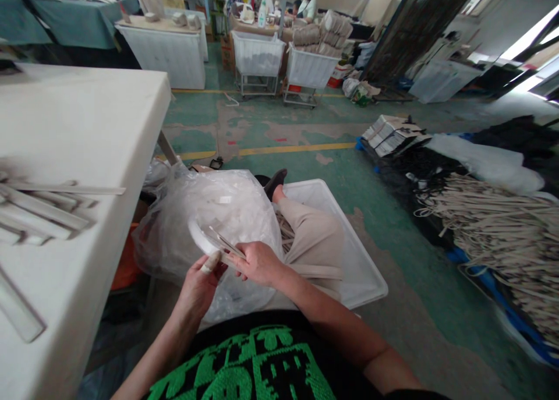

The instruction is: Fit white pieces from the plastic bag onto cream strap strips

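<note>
My left hand is closed in a pinch above my lap, its thumb wrapped in a pale cover. A white strap curves up from between my two hands. My right hand is closed beside it, gripping the same strap. Thin, narrow pieces stick out of the right fingers toward the upper left; blur hides whether they are blades or strap ends. Under both hands bulges a large clear plastic bag. A white plastic tub stands against my leg, with beige straps partly visible in it.
On my left is a white table with loose pale strips on it. At right, bundles of beige straps lie on a blue pallet. White wheeled bins stand farther back, near a seated person.
</note>
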Demonstrator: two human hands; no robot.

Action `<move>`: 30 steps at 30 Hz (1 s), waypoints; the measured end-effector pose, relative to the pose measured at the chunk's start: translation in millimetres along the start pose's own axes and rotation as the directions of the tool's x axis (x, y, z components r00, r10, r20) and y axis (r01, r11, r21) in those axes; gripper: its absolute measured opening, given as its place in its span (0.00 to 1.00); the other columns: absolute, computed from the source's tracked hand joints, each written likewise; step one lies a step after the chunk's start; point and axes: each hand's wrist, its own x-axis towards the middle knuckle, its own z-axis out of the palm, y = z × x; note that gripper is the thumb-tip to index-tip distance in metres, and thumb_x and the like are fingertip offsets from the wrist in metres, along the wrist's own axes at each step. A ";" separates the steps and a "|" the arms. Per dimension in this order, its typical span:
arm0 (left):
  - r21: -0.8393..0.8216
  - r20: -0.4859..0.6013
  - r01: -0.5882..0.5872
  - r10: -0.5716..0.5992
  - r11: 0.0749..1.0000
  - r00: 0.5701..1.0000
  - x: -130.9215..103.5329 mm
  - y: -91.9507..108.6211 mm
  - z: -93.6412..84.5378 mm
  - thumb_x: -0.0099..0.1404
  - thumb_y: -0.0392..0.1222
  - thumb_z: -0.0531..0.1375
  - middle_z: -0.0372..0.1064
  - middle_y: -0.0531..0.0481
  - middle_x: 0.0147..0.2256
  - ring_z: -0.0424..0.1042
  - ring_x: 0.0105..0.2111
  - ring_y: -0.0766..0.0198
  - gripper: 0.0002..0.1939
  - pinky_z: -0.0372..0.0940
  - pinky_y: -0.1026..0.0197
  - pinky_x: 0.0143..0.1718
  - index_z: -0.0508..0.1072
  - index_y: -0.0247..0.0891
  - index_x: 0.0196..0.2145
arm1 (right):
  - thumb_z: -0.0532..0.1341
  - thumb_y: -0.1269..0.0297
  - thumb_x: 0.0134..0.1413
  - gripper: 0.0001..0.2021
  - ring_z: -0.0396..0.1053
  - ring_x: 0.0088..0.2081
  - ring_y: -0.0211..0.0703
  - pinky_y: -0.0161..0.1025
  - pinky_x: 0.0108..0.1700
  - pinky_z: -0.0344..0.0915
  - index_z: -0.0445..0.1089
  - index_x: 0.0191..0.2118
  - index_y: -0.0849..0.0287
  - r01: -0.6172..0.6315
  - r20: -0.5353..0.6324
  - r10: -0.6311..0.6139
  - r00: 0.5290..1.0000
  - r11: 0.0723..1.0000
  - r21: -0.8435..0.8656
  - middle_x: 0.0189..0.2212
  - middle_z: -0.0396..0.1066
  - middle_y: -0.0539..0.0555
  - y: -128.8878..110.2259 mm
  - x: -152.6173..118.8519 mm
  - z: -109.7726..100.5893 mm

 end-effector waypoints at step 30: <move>0.432 0.235 0.104 -0.223 0.896 0.946 -18.0 -33.0 -1.9 0.51 0.52 0.72 0.78 0.40 0.26 0.73 0.27 0.58 0.17 0.66 0.60 0.35 0.82 0.33 0.26 | 0.58 0.56 0.63 0.15 0.66 0.29 0.38 0.34 0.30 0.55 0.74 0.33 0.62 -0.068 -0.069 0.065 0.996 0.997 -0.041 0.26 0.72 0.52 10.4 16.0 11.2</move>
